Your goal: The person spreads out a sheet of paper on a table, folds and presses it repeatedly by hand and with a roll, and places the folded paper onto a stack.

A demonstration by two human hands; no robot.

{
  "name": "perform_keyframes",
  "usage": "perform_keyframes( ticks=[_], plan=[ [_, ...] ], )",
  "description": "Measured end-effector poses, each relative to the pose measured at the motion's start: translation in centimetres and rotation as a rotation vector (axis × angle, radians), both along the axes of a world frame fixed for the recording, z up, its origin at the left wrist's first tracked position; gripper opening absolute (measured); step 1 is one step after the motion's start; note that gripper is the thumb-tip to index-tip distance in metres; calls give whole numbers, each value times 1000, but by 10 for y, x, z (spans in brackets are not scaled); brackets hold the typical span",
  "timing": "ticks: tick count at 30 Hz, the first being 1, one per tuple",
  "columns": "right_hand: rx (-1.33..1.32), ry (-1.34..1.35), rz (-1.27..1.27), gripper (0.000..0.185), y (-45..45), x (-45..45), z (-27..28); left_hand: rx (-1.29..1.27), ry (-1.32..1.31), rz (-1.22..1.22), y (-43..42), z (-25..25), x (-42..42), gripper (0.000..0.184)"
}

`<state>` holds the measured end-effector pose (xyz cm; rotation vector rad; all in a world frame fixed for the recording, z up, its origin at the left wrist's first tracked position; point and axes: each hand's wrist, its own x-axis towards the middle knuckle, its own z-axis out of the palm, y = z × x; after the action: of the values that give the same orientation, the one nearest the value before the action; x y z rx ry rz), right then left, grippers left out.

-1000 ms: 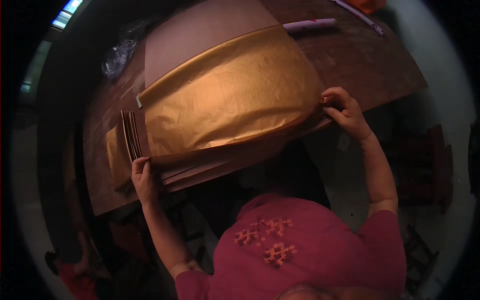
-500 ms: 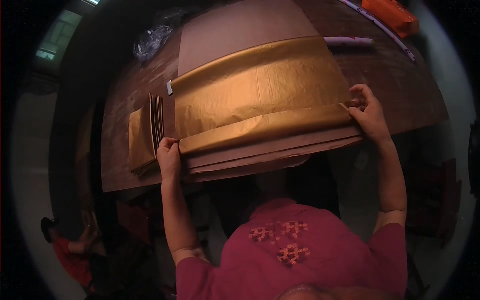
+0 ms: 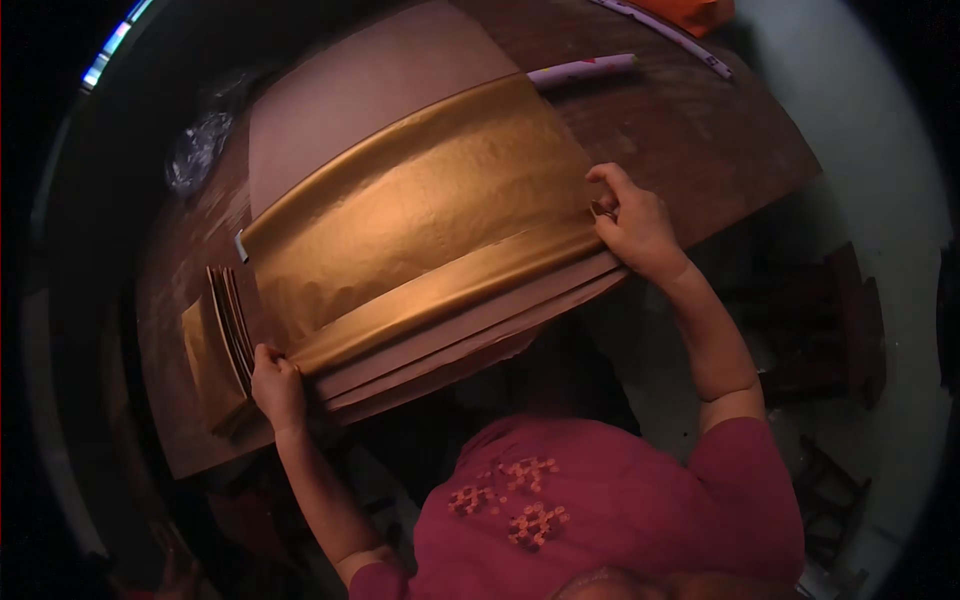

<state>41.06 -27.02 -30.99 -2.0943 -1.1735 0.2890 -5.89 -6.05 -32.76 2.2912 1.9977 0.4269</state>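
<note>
A wide sheet of gold paper (image 3: 420,180) lies across brown sheets (image 3: 370,100), its near edge turned over in a long folded strip (image 3: 430,290). At the strip's left end, my left hand (image 3: 278,388) is closed on the gold paper's edge, fingers pinched. The right end is held by my right hand (image 3: 640,228), thumb and bent fingers together at the paper's edge. Layered brown sheet edges (image 3: 470,345) stick out below the fold toward my body. Beside my left hand stands a bundle of folded gold paper pieces (image 3: 215,360).
The brown table (image 3: 690,130) carries crumpled clear plastic (image 3: 200,150) at the far left. A small pale piece (image 3: 241,246) sits by the gold sheet's left corner. Patterned rolls (image 3: 585,70) and an orange package (image 3: 697,14) lie at the back. A dark red chair (image 3: 850,320) stands right.
The view has shifted and tilted. The folded strip now looks flatter and narrower, drawn toward my body. Both hands stay at its ends.
</note>
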Motion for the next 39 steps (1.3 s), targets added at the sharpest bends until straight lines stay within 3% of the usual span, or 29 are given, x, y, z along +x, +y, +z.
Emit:
perform_keyframes(
  ticks=[11,15,18,21,23,27,35,39],
  plan=[
    [26,-75,53,46,-1,0,-4,94,216,-55,-13,6,21,7],
    [107,-100,23,41,-1,1,-10,88,242,-65,-12,5,22,7],
    [38,12,5,49,-6,3,-5,127,230,-77,-12,1,20,7],
    [145,191,49,49,-14,10,-8,169,171,-92,-10,-4,14,5],
    [296,463,104,49,-17,15,-13,171,137,-103,-9,-4,12,4],
    [250,581,91,52,-21,14,-8,101,68,-79,-9,0,12,4],
    [162,110,82,55,-17,8,-20,177,143,-49,-9,-10,14,11],
    [195,102,79,54,-18,7,-26,178,71,-37,-10,-13,13,20]
  ],
)
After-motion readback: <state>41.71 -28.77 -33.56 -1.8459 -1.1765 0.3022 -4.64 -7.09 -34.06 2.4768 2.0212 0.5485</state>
